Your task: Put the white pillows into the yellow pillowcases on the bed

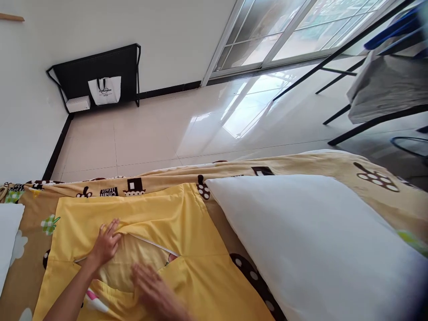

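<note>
A yellow pillowcase (203, 227) lies spread on the bed, with a wide slit gaping across its middle. Through the slit shows the paler inside cloth (123, 261), with bits of printed pattern at its edges. My left hand (106, 244) rests on the upper edge of the slit, fingers stretched out and apart on the fabric. At the lower edge, my right hand (150, 283) is blurred by motion; its fingers look extended, touching or just over the cloth. To the right lies a plump white pillow (301, 232), apart from both hands.
A patterned tan blanket (230, 171) covers the bed. Another white item (9, 232) reaches in at the left edge. Beyond the tiled floor (147, 138), a black folded frame (123, 58) leans on the wall, with a white bag (109, 91) and box (78, 104). A rack with grey cloth (384, 84) stands right.
</note>
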Action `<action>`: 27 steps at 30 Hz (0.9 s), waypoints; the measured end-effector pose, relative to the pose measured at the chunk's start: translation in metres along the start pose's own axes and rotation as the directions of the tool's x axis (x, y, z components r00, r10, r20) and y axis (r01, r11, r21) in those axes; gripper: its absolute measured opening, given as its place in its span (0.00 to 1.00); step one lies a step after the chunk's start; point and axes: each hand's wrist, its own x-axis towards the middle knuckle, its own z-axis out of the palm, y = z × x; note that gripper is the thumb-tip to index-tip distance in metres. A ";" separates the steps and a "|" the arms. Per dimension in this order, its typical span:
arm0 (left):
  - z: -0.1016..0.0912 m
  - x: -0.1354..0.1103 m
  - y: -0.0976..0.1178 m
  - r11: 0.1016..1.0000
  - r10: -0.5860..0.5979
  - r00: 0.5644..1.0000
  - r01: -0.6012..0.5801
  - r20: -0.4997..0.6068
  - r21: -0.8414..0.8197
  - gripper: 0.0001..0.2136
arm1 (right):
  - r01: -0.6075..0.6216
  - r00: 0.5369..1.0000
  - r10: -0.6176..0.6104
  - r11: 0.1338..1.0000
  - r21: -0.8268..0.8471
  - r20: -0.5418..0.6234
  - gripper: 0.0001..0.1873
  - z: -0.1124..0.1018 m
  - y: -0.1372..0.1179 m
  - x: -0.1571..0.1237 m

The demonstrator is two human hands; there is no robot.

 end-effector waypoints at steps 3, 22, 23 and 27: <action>-0.002 0.000 0.004 1.000 -0.013 0.999 0.012 -0.048 -0.028 0.22 | -0.417 0.900 0.396 0.904 -0.091 -0.182 0.28 -0.037 0.072 0.028; -0.012 0.007 -0.145 0.697 -0.715 0.699 0.713 -0.006 0.070 0.28 | -0.796 0.604 0.749 0.554 -0.243 -0.271 0.31 -0.096 0.216 0.030; -0.020 0.004 -0.137 0.692 -0.721 0.693 0.721 -0.009 0.040 0.28 | -0.790 0.613 0.728 0.564 -0.240 -0.308 0.31 -0.094 0.197 0.026; -0.034 -0.071 -0.080 0.826 -0.562 0.797 0.555 -0.219 -0.098 0.28 | -0.536 0.839 0.489 0.818 -0.209 -0.237 0.30 -0.063 0.098 -0.060</action>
